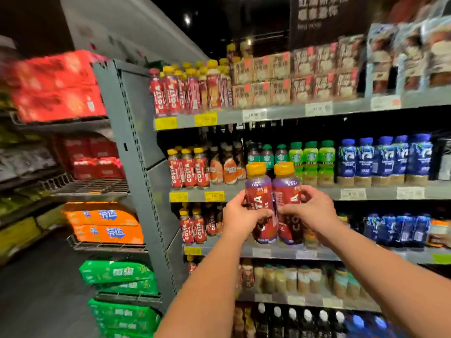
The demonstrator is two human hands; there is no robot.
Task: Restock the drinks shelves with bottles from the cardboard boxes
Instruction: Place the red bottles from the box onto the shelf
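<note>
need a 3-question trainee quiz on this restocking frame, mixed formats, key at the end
1. True or false: the left hand grips the left bottle and the right hand grips the right bottle.
2. The caps of the two held bottles are: A green, B yellow, C blue.
3. Fill in: in the camera's view, the green-capped bottles on the shelf stand to the ___ of the blue-capped bottles.

Key: 1 true; 2 B; 3 left.
</note>
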